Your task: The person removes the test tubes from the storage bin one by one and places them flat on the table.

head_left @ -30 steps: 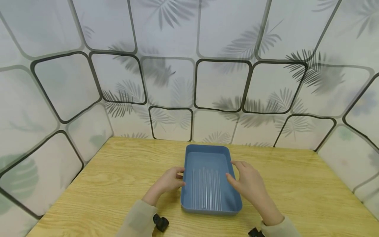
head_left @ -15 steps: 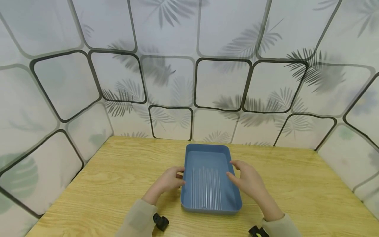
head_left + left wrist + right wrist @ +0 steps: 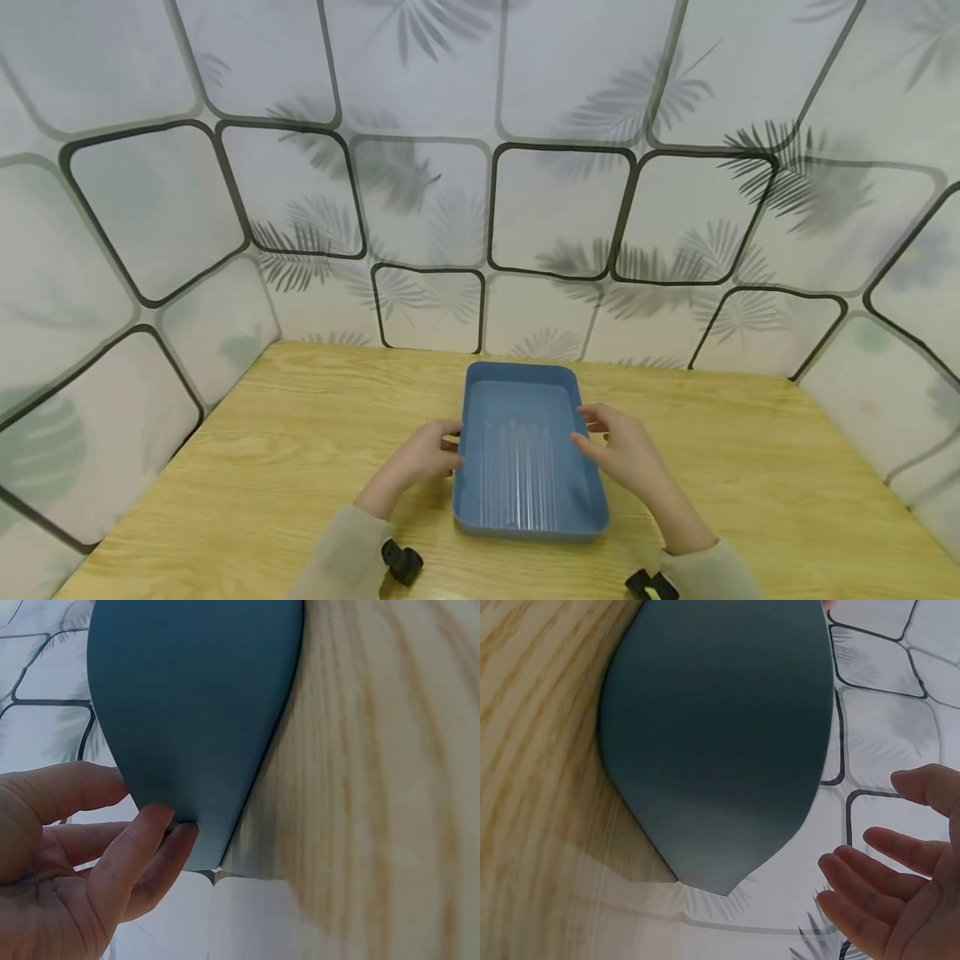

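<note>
A blue rectangular tray (image 3: 525, 392) stands on the wooden table, its long sides running away from me. Several clear, thin tube-like rods (image 3: 517, 483) lie side by side lengthwise inside it. At its left side is my left hand (image 3: 422, 454). In the left wrist view, fingertips (image 3: 184, 832) of that hand touch the tray's outer wall, and its thumb is by the rim. My right hand (image 3: 626, 450) hovers by the right rim, fingers loosely bent and spread. The right wrist view shows that hand (image 3: 907, 877) apart from the tray's wall, holding nothing.
The wooden table (image 3: 315, 467) extends on both sides of the tray. A light wall covering (image 3: 555, 208) with dark rounded outlines and leaf prints encloses the table at the back and sides. Black wrist cameras (image 3: 402, 562) sit at both cuffs.
The head view has shifted slightly. Both hands stay beside the tray, and more of the right hand's lower fingers shows under its forefinger. The tray and rods appear to stay put.
</note>
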A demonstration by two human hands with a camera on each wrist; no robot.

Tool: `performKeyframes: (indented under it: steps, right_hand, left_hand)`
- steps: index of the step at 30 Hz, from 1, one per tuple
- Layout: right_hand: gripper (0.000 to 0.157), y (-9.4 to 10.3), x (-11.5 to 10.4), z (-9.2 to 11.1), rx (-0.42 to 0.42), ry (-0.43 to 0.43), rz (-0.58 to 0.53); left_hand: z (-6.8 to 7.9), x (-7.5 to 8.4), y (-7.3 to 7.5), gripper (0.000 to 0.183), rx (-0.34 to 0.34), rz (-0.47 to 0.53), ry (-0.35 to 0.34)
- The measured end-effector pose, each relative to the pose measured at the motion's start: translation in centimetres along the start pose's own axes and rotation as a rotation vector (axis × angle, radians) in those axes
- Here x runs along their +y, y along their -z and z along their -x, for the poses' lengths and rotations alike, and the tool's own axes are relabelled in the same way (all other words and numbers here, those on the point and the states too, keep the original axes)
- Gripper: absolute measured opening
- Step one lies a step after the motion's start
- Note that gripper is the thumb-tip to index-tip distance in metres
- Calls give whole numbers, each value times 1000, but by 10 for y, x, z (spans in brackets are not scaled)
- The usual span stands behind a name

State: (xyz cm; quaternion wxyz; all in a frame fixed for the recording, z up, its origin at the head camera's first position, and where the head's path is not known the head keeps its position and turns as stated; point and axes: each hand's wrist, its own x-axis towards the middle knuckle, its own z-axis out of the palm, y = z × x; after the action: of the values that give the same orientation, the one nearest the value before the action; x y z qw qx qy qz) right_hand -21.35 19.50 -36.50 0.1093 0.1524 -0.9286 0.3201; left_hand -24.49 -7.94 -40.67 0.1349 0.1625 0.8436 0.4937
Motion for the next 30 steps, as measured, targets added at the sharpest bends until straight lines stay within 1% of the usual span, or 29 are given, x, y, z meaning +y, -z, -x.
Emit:
performKeyframes:
  steps: [3, 7, 10, 18, 24, 27, 30]
  right_hand:
    - [37, -1, -1, 1, -9, -28, -56]
    - [38, 1, 0, 3, -17, -52, -114]
    - [38, 2, 2, 4, -37, -61, -130]
    - [38, 5, 3, 4, -94, -108, -177]
    - [38, 2, 8, 2, -145, -129, -182]
    - [36, -4, 12, 1, -166, -129, -150]
    - [37, -11, 14, 1, -183, -123, -95]
  left_hand:
    - [2, 0, 0, 53, -2, 8, -3]
    - [3, 1, 0, 52, -13, 25, -26]
    - [4, 2, -1, 51, -14, 25, -34]
    - [5, 1, 0, 53, -9, 7, -27]
    - [4, 2, 1, 52, -7, -1, -9]
    - [3, 2, 2, 52, -9, -8, -7]
    - [3, 2, 2, 53, -8, -18, -10]
